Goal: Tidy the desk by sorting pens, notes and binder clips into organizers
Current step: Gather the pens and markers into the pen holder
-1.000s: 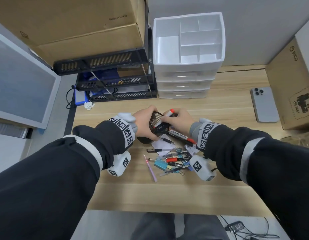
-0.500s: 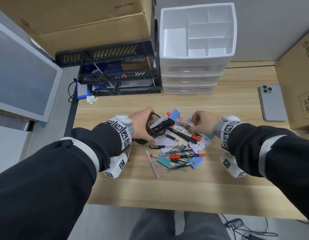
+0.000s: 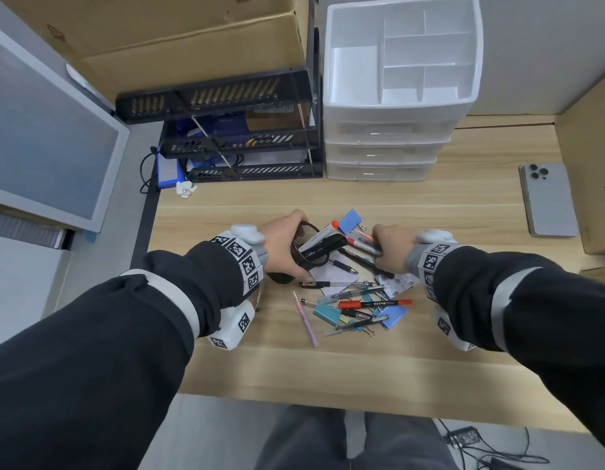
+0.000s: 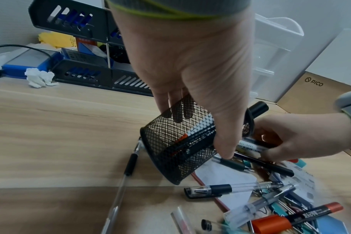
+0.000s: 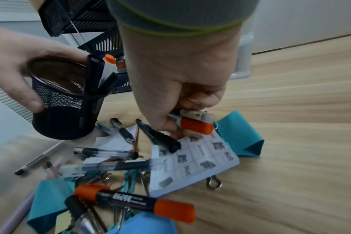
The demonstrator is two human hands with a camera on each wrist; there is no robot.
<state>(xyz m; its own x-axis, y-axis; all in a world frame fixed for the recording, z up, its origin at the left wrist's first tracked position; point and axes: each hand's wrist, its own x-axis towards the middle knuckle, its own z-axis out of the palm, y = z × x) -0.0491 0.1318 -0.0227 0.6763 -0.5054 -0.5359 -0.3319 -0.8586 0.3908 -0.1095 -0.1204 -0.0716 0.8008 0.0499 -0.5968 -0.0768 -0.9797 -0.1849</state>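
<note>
My left hand (image 3: 280,244) grips a black mesh pen cup (image 3: 308,245) (image 4: 178,145) (image 5: 64,98), tilted toward the right just above the desk. A white marker with an orange cap (image 3: 319,234) and a black marker (image 3: 325,247) stick out of it. My right hand (image 3: 389,244) (image 5: 178,88) curls round a red-capped marker (image 5: 196,125) and a second pen, low over the pile. The pile (image 3: 355,307) holds several pens, an orange-ended marker (image 3: 375,304) (image 5: 134,201), blue and teal binder clips (image 3: 350,221), and printed notes (image 5: 194,163).
A white drawer organizer (image 3: 401,66) with open top compartments stands at the back. A black tiered tray rack (image 3: 233,130) is left of it. A phone (image 3: 547,200) lies at the right, beside a cardboard box (image 3: 592,164). A crumpled paper (image 3: 186,188) lies near the rack.
My right hand has left the cup, where it put the orange-capped marker, moved right and down to the pile and closed on a red-capped marker. The left hand still holds the cup tilted.
</note>
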